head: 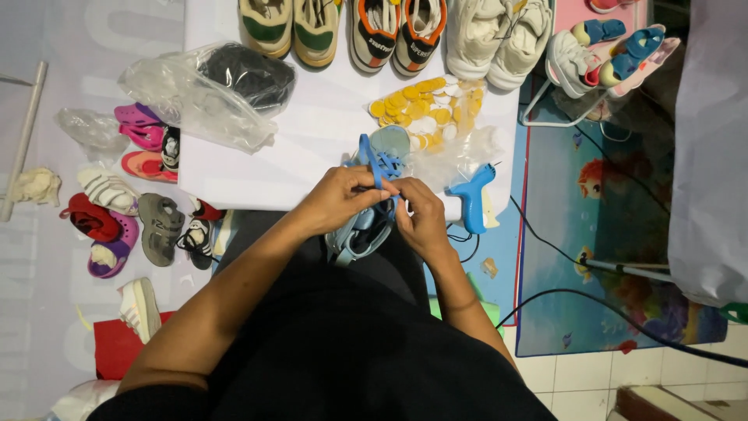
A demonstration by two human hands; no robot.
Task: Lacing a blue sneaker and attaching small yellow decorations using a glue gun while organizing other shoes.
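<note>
Both hands hold a small pale blue shoe [365, 226] over my lap, at the near edge of a white table [312, 148]. My left hand [336, 199] grips its upper part and pinches a bright blue lace [374, 160] that stands up from the shoe. My right hand [421, 214] holds the shoe's right side, fingertips meeting the left hand's at the lace. A blue glue gun [474, 196] lies just right of my right hand.
Yellow and white round discs [425, 105] in clear plastic lie behind the shoe. A plastic bag with a dark item [226, 86] sits left. Pairs of sneakers [397, 31] line the table's far edge. Small shoes [132, 210] lie on the floor left; cables [561, 257] run right.
</note>
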